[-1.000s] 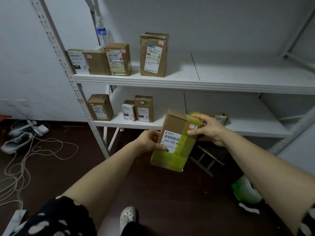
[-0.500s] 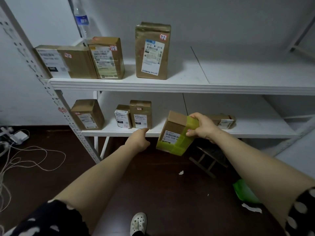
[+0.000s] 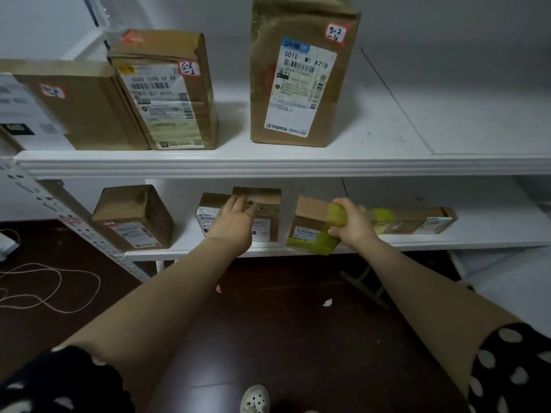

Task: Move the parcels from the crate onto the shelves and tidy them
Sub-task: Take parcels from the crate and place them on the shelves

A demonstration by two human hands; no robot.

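Mid-placement, the right hand grips the green-taped parcel, tilted over the front edge of the lower shelf, while the left hand, fingers straight, touches a small brown box on that shelf; next, the parcel probably needs setting upright.

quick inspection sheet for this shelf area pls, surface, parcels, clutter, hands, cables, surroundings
surface: white upper shelf and lower shelf
job's things: upper holds wide box, labelled box, tall parcel; lower holds left box, two small boxes, flat parcel, green-taped parcel at front edge; crate not seen
clutter: paper scraps on floor
hands: left hand open, fingers on small boxes; right hand grips green-taped parcel
cables: looped cord on floor, left
surroundings: dark floor, white wall, shoe
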